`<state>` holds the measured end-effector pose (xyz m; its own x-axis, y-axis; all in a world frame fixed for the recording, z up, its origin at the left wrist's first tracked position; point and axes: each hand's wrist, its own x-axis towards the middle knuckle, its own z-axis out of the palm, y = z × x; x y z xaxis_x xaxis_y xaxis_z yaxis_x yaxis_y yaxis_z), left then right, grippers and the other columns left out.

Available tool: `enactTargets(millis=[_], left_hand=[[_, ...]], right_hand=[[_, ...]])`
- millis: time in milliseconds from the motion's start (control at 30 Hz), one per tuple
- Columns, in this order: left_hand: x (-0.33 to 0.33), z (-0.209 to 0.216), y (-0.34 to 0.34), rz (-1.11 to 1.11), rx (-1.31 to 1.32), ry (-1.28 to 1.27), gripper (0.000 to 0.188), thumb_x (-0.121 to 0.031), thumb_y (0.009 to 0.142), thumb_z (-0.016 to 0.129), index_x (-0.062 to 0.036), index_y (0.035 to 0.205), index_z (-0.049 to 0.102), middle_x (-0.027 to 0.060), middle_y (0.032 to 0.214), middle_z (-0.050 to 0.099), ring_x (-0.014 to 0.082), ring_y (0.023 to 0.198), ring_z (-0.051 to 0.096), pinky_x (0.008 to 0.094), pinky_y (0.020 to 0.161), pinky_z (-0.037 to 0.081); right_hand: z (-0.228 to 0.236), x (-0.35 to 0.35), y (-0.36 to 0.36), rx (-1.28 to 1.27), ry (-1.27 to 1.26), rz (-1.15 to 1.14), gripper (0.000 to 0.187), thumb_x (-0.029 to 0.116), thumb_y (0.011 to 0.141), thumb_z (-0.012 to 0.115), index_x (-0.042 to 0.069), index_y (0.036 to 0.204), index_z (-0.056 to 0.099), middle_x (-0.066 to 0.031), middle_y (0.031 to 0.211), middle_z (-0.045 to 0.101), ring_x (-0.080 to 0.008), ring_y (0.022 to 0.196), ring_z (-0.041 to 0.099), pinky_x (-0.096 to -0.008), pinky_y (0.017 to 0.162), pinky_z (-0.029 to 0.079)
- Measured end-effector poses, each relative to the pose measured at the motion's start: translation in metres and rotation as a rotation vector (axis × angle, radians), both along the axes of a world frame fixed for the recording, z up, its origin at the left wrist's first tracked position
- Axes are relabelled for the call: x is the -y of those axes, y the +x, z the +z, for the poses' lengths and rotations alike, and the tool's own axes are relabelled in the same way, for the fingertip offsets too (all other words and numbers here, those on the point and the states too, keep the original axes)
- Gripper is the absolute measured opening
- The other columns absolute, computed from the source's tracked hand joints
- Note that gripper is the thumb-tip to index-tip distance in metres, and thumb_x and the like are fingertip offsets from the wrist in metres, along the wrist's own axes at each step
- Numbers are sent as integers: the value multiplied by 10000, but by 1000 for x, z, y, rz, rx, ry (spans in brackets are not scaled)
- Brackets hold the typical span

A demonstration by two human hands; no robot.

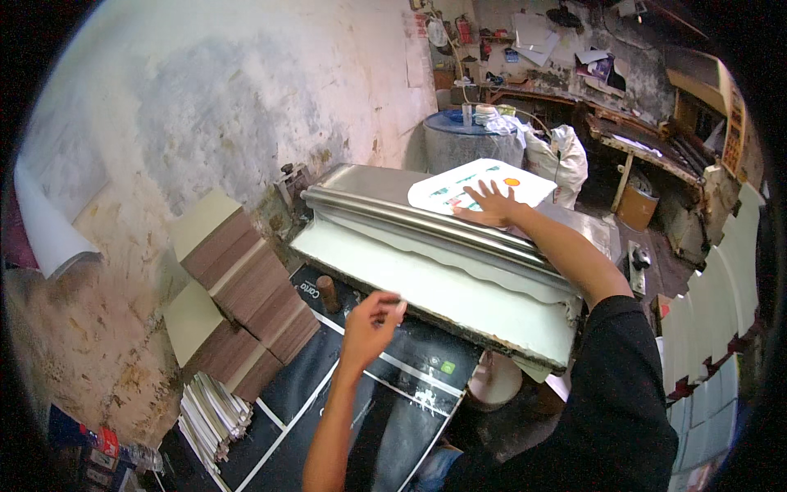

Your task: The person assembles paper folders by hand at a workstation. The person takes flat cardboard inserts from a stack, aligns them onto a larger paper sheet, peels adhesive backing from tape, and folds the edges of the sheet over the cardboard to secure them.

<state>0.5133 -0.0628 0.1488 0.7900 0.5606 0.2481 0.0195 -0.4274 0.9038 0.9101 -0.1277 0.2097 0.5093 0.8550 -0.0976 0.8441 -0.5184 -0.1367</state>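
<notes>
We curl our left hand (pixel 369 330) loosely, thumb side perhaps pinching, though blurred; our right arm (pixel 578 258) reaches forward, right hand (pixel 494 207) spread palm down.

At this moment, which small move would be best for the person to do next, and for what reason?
Probably bring the left hand up to the left end of the printed white sheet. The right hand lies spread on it alone, while the left is away from it, near the front edge of the white tray; a second hand might steady the sheet.
</notes>
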Motion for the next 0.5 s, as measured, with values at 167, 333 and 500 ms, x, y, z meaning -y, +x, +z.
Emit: enactTargets(millis=[167,333,500], left_hand=[[16,33,-24,5,-94,168,271,-151,908,743,-36,1147,688,137,1040,751,199,973,722,320,828,571],[9,41,1,71,120,567,267,-100,826,779,-38,1062,671,153,997,712,342,958,695,387,847,528],[11,28,63,75,263,748,416,-66,789,774,-21,1156,586,153,1103,638,342,1053,622,411,936,485]], right_hand=[[5,0,37,36,30,-190,1225,1023,692,282,259,1638,131,-169,1696,15,-424,1550,-28,-756,1157,19],[-3,-8,22,-7,42,-181,1253,1032,677,279,250,1640,105,-149,1699,-33,-420,1549,-51,-804,1117,-4],[2,2,-5,7,-63,-190,1245,1032,687,208,251,1641,31,-145,1698,-44,-399,1553,-54,-779,1140,5]])
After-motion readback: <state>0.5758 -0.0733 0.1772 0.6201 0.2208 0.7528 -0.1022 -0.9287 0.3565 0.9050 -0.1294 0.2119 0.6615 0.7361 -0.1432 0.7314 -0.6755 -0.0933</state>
